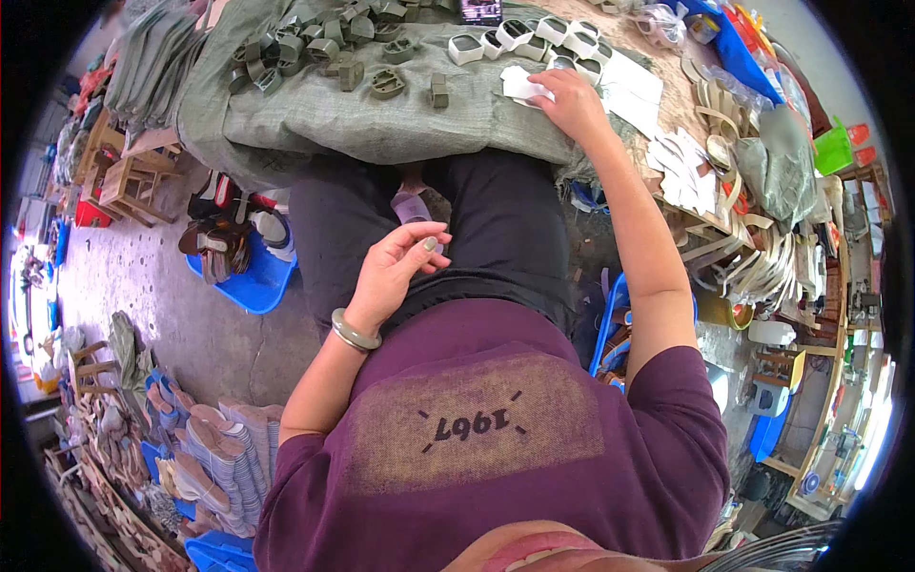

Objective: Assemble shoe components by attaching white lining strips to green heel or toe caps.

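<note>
My right hand [574,103] reaches over the far edge of the worktable, its thumb and fingertips closed on a white cut piece [519,84] at the top of a small loose pile. Just beyond it stand several white-rimmed, rounded hollow blocks [516,35] with grey insides. Over my lap, my left hand [398,270] is held with the fingers curled and the thumb pressed against them. A bangle circles that wrist. Whatever those fingers hold, if anything, is too small to make out. Olive-green hollow blocks [386,84] lie scattered to the left of the white ones.
Grey-green woven sheeting [286,119] covers the table. White sheets [631,92] and white cut strips [681,170] lie to the right. A blue basin [262,281] with shoes sits on the floor at left. Stacked soles [214,458] stand at lower left, and a wooden stool [133,186] at far left.
</note>
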